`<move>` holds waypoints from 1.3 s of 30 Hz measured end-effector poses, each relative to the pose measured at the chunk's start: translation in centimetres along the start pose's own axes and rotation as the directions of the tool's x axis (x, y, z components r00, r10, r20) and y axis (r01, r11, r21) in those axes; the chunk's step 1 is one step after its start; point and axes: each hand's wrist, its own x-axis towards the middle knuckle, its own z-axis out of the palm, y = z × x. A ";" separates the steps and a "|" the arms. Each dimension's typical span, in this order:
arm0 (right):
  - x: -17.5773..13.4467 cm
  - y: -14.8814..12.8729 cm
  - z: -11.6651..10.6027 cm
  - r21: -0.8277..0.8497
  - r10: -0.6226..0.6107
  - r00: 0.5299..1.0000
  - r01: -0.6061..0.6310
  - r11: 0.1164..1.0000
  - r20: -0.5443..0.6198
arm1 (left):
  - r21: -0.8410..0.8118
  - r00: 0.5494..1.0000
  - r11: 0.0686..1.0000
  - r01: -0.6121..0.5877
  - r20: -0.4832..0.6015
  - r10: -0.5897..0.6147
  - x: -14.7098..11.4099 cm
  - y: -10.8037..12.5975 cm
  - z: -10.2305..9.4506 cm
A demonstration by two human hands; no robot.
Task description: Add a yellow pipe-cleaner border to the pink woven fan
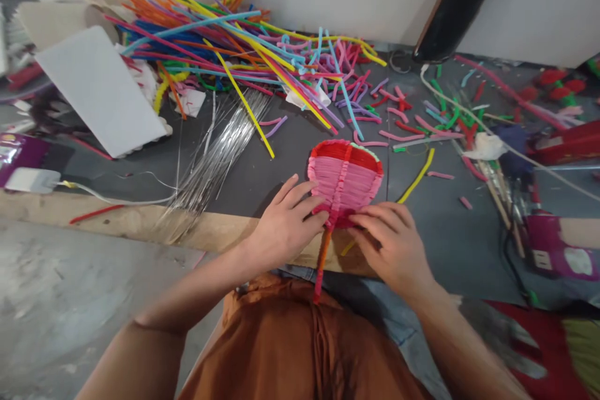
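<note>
A flat paddle-shaped piece of pipe cleaners (356, 181) lies near the table's front edge, red at the top, pink in the middle and darker pink-red at the bottom. A twisted midrib runs down it into an orange and pink stem (321, 262) that reaches toward my lap. My left hand (290, 219) steadies the piece's lower left edge, upper fingers extended and the lower ones bent onto its base. At the lower right edge, my right hand (391, 240) pinches the dark pink part between thumb and fingers. A yellow pipe cleaner (417, 178) passes beneath my right hand.
Long coloured pipe cleaners (206, 44) are heaped at the back, with short cut pieces (356, 69) beside them. Thin metal wires (220, 144) lie to the left, near a white board (100, 94). Right of me are a white cable (497, 144) and brushes (501, 194).
</note>
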 end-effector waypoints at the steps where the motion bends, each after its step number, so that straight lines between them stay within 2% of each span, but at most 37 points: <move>1: -0.4 -0.5 0.4 -0.018 0.012 1.000 -0.012 1.000 0.019 | -0.002 1.000 1.000 0.001 -0.002 -0.001 0.2 0.2 0.1; 5: -1.0 -1.7 1.9 -0.058 0.072 0.997 -0.072 0.996 -0.005 | -0.002 1.000 1.000 0.004 0.022 -0.004 0.8 0.7 0.2; 9: -0.9 -1.3 2.4 -0.024 0.077 0.996 -0.078 0.997 -0.033 | -0.019 1.000 0.999 0.026 0.011 -0.025 0.8 0.8 0.5; 17: -0.6 -1.2 1.6 -0.053 0.029 1.000 -0.029 0.998 -0.001 | -0.050 0.999 0.999 0.021 -0.037 -0.023 0.6 0.5 1.3; 22: 0.0 -1.2 1.3 -0.011 0.033 0.999 -0.033 0.999 0.019 | -0.063 0.999 0.998 -0.021 -0.046 0.018 0.8 0.1 1.1; 29: 0.1 -0.5 1.5 0.019 -0.004 0.999 0.003 1.000 0.037 | 0.005 0.996 0.999 -0.050 0.074 0.050 1.3 0.3 -0.2; 33: 0.2 -0.2 1.6 0.018 -0.037 0.999 0.036 0.999 0.027 | 0.054 0.998 0.997 -0.057 0.036 0.055 1.2 0.4 0.1; 39: -0.5 1.5 0.5 0.101 -0.084 0.996 0.083 0.991 0.003 | -0.032 0.996 0.996 -0.082 0.026 0.083 0.2 -0.5 0.3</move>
